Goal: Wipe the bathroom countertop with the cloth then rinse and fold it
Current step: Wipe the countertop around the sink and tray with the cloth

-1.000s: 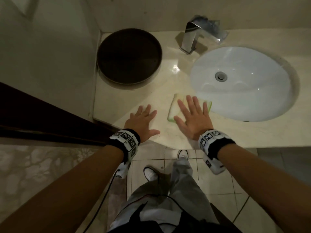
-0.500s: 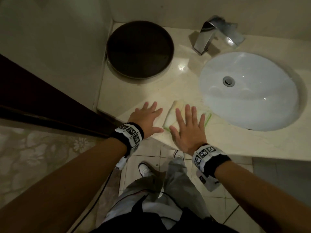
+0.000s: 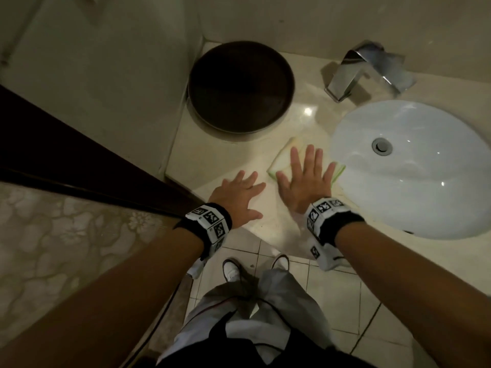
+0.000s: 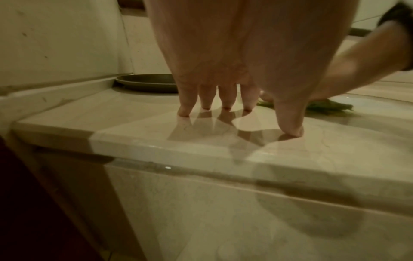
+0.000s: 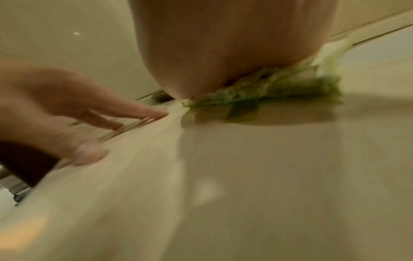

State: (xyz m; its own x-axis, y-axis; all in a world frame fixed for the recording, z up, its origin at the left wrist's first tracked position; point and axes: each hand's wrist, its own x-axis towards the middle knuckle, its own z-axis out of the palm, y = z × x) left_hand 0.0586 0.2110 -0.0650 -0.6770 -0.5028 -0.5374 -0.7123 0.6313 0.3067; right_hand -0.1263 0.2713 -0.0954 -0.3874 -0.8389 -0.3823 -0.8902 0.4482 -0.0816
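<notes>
A folded pale cloth [image 3: 285, 152] with a green edge lies on the beige stone countertop [image 3: 212, 160], between the dark round tray and the white basin. My right hand [image 3: 305, 179] lies flat on the cloth with its fingers straight and spread, pressing it down. The right wrist view shows the green cloth [image 5: 279, 86] squashed under my palm. My left hand [image 3: 239, 197] rests open on the bare counter just left of the cloth, near the front edge. In the left wrist view its fingertips [image 4: 225, 109] touch the stone, and the cloth [image 4: 328, 107] shows behind the thumb.
A dark round tray [image 3: 240, 87] sits at the back left corner against the wall. A chrome tap [image 3: 364, 70] stands behind the white oval basin [image 3: 414, 171] at right. The counter's left end meets a wall and a dark door frame [image 3: 79, 160]. Tiled floor lies below.
My right hand has slid the cloth away from the front edge toward the tray and basin. My left hand has stayed flat near the edge. The head view has shifted.
</notes>
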